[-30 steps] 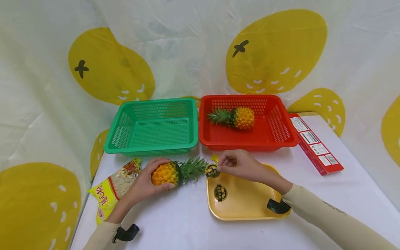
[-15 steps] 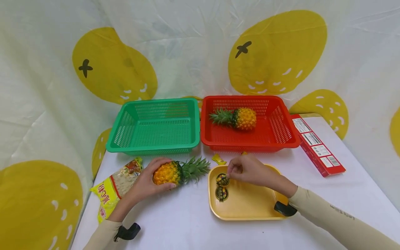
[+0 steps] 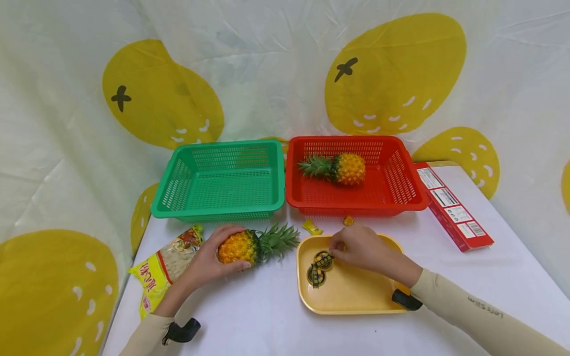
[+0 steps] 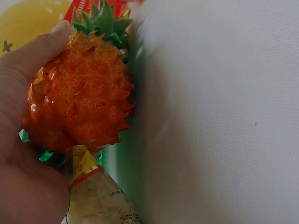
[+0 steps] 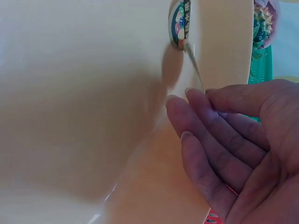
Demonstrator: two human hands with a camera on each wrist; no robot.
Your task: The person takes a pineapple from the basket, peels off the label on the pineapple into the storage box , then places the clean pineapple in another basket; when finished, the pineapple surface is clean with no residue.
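Note:
In the head view my left hand (image 3: 213, 257) grips an orange-yellow pineapple (image 3: 238, 247) by its body. The fruit lies on its side, its green crown pointing right. In the left wrist view the thumb rests along the spiky pineapple (image 4: 81, 93). Over the gold tray (image 3: 356, 301), my right hand (image 3: 365, 249) pinches a round black-and-gold sticker label (image 3: 323, 260) between thumb and index finger. The right wrist view shows the pinched label (image 5: 195, 67) nearly edge-on. Another such label (image 3: 315, 276) lies on the tray just below it.
Behind stand a green basket (image 3: 218, 215) and a red basket (image 3: 356, 203) with a second pineapple (image 3: 349, 169). A red box (image 3: 454, 210) lies at the right. A yellow bag (image 3: 156, 282) lies beside my left forearm. Small yellow wrapped pieces (image 3: 312, 227) lie behind the tray.
My right hand has carried the pinched label from the tray's back left corner right and down, over the tray beside the other label. The left hand keeps its grip on the pineapple.

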